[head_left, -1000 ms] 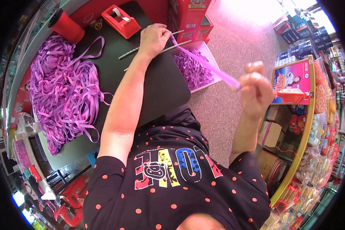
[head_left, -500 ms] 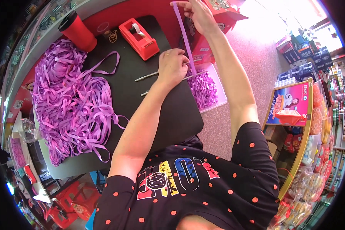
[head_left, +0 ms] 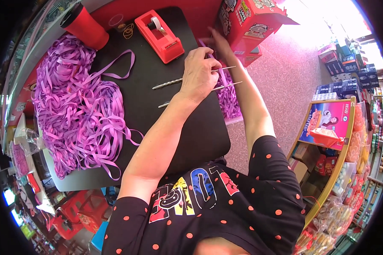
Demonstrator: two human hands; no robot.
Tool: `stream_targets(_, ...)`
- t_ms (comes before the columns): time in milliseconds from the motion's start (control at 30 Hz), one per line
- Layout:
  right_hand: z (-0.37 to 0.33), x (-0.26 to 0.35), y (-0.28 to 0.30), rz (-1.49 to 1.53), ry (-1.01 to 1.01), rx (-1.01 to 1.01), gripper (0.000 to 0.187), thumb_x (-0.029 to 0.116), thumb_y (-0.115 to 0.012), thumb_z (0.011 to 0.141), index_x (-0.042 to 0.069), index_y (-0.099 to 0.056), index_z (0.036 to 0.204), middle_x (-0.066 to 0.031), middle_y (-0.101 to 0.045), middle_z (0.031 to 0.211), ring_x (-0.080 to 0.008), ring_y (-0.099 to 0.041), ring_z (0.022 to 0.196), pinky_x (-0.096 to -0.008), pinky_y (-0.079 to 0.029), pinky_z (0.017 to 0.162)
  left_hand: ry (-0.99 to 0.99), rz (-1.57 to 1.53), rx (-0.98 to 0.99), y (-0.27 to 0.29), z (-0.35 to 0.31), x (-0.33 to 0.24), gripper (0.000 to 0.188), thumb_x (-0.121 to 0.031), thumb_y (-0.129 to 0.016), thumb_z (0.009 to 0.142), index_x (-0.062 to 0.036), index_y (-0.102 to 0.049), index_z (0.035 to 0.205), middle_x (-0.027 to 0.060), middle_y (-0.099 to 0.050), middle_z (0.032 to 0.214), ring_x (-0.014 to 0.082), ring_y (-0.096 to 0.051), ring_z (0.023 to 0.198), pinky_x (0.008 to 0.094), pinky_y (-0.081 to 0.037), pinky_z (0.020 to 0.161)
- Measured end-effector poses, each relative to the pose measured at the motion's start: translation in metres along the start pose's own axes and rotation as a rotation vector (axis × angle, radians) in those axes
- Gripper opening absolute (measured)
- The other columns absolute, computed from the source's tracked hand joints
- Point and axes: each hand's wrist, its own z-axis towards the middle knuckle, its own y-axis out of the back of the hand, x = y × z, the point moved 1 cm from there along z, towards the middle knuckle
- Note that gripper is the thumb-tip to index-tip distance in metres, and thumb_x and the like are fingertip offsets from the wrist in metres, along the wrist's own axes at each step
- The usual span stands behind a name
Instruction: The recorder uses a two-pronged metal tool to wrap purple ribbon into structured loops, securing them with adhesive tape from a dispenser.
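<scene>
My left hand (head_left: 200, 72) is closed around two slim metal chopsticks (head_left: 168, 83), which lie roughly parallel with a gap between them. Their spiral-patterned thick ends point left over the black table, and their thin tips reach past its right edge. A purple ribbon (head_left: 222, 78) crosses the chopsticks beside my left fingers. Just beyond, my right hand (head_left: 221, 44) is smeared by motion, near another stretch of ribbon; its grip cannot be made out. Below both hands, a bin of cut purple ribbon pieces (head_left: 230, 104) is partly hidden by my right forearm.
A big heap of purple ribbon (head_left: 78, 114) covers the left of the black table (head_left: 183, 131). Toward the back stand a red tumbler (head_left: 86, 29), rubber bands (head_left: 128, 31) and a red tape dispenser (head_left: 161, 37). A red carton (head_left: 253, 21) is beyond my right hand; a display shelf (head_left: 323, 127) stands right.
My right hand has come down and nearer to my left hand, and the ribbon once stretched up to it is no longer taut. My left hand and the chopsticks have shifted slightly right.
</scene>
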Motion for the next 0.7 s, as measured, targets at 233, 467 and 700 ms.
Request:
stream_targets(233,-0.123,-0.173,0.091,-0.426,0.335,-0.211,0.036,0.022,-0.044,0.098,0.001,-0.049,0.127,-0.0081,-0.059,0.108,-0.0149,-0.055,0.100,-0.0296,-0.043,0.090,-0.001,-0.041,0.073,-0.015,0.005,-0.009,0.021,-0.003,-0.067,0.065,-0.0102,-0.073,0.084,0.0083,-0.056,0.116,0.0285,-0.048,0.113,0.0385,-0.038,0.097)
stream_targets(467,-0.309,-0.094,0.021,-0.280,0.273,-0.429,0.039,0.025,-0.037,0.101,0.001,-0.050,0.128,-0.0100,-0.067,0.094,-0.0143,-0.059,0.096,-0.0320,-0.037,0.096,-0.035,-0.026,0.057,-0.008,0.004,-0.003,0.022,-0.004,-0.068,0.064,-0.0100,-0.073,0.085,0.0095,-0.059,0.112,0.0289,-0.049,0.110,0.0382,-0.040,0.094)
stream_targets(700,-0.349,-0.028,-0.002,-0.281,0.451,-0.445,0.042,0.025,-0.031,0.100,-0.003,-0.051,0.124,-0.0122,-0.068,0.087,-0.0157,-0.061,0.090,-0.0362,-0.032,0.099,-0.082,-0.001,0.014,-0.012,0.005,0.001,0.016,-0.009,-0.073,0.064,-0.0128,-0.074,0.079,0.0088,-0.061,0.106,0.0277,-0.053,0.105,0.0389,-0.042,0.090)
